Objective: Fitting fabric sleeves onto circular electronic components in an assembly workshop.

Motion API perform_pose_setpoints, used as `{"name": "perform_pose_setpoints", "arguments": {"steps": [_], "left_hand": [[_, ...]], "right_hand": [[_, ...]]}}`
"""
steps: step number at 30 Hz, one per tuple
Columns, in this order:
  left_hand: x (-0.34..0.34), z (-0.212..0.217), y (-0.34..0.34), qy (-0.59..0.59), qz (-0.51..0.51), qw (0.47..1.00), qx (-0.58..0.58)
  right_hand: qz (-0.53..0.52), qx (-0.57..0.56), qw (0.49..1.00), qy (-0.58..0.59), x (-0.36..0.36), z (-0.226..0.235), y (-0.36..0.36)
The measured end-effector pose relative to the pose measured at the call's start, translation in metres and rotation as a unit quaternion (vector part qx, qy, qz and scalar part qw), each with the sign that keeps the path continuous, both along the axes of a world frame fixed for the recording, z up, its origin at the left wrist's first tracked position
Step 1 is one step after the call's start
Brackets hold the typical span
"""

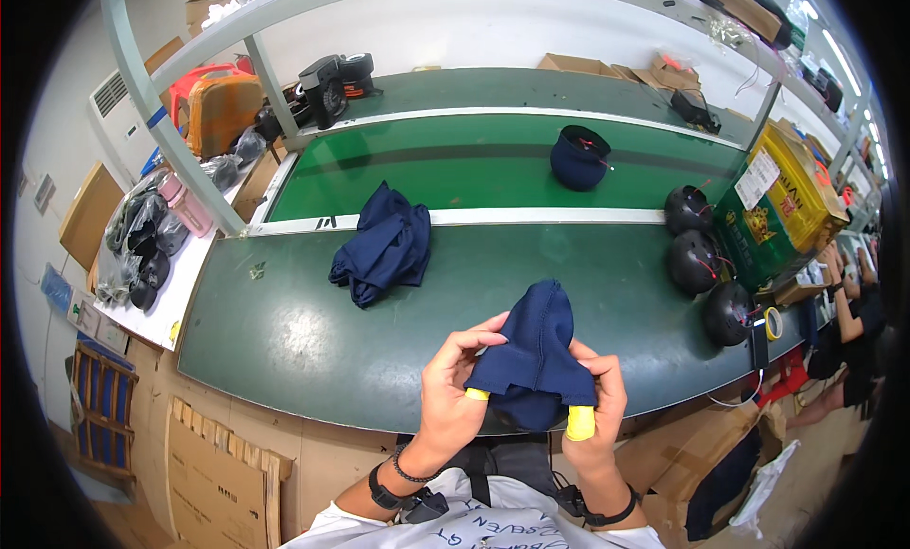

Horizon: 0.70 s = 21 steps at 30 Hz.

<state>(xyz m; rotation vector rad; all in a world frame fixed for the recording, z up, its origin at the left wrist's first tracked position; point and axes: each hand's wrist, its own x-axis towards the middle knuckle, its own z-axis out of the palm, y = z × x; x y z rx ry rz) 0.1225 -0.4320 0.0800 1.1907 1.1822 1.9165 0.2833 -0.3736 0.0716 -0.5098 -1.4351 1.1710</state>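
Observation:
Above the bench's front edge I hold a navy fabric cover (pixel 538 345) with a pointed top and a seam down its middle. My left hand (pixel 447 388) pinches its left lower edge, and my right hand (pixel 604 399) pinches the right one. Both thumbs have yellow wraps, and the thumb tips are partly hidden by the cloth. A crumpled heap of the same navy fabric (pixel 384 244) lies further left on the bench. On the green belt sits a rounded shell covered in navy cloth (pixel 579 160), with a red wire showing inside.
Black domed shells (pixel 693 263) with red wires line the dark green bench's (pixel 284 331) right side, beside a yellow-and-green carton (pixel 782 203). A tape roll (pixel 773 323) is near them. Metal posts (pixel 175 137) frame the bench. A pink bottle (pixel 185 205) stands left; another person (pixel 850 312) works far right.

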Motion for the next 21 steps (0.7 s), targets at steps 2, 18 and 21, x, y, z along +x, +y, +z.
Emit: {"name": "perform_pose_setpoints", "arguments": {"steps": [2,18,21], "left_hand": [[-0.005,0.000,-0.003,-0.033,-0.040,0.998,-0.038],[-0.028,-0.025,-0.016,-0.382,-0.332,0.860,-0.060],[-0.031,-0.024,-0.008,-0.281,-0.400,0.868,-0.082]], "right_hand": [[0.089,-0.039,0.995,0.019,0.006,-0.001,0.002],[0.382,-0.370,0.724,0.440,0.027,-0.038,-0.013],[0.327,-0.410,0.764,0.375,0.033,-0.029,-0.024]]}}
